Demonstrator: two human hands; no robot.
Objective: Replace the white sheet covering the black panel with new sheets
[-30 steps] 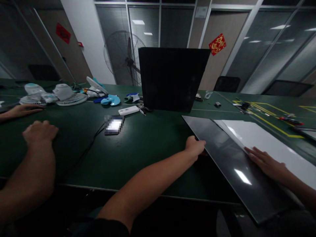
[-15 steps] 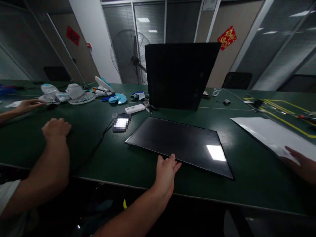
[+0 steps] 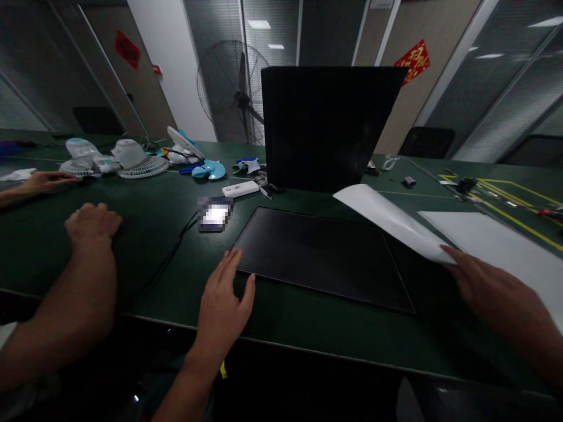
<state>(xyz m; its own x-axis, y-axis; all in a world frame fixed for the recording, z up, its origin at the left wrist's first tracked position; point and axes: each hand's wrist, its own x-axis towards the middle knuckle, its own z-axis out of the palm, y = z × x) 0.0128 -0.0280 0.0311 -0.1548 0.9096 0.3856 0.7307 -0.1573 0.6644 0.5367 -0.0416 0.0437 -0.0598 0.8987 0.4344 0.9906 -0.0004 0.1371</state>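
Grasping a curled white sheet (image 3: 385, 220) by its near right end in the right hand (image 3: 492, 287), slanting it over the far right part of a flat black panel (image 3: 312, 252) and hiding some of that panel's far edge. Spreading the left hand (image 3: 226, 296), released and loose, by the panel's near left corner — cannot tell contact from a slight gap at its fingertips. As for the panel, lying flat on a green surface (image 3: 334, 328), with its long near edge slanting down to the right, set back from the surface's front edge by a band of open green. Opening into more room past the short right edge, as far as a second white sheet (image 3: 501, 240); narrowing on the far side to a thin strip before a tall black board (image 3: 329, 129). Bounded on the left by a lit, pixelated device (image 3: 214, 214) near the far left corner. Farther left, well apart from the panel, showing a co-worker's clenched hand (image 3: 93, 223).
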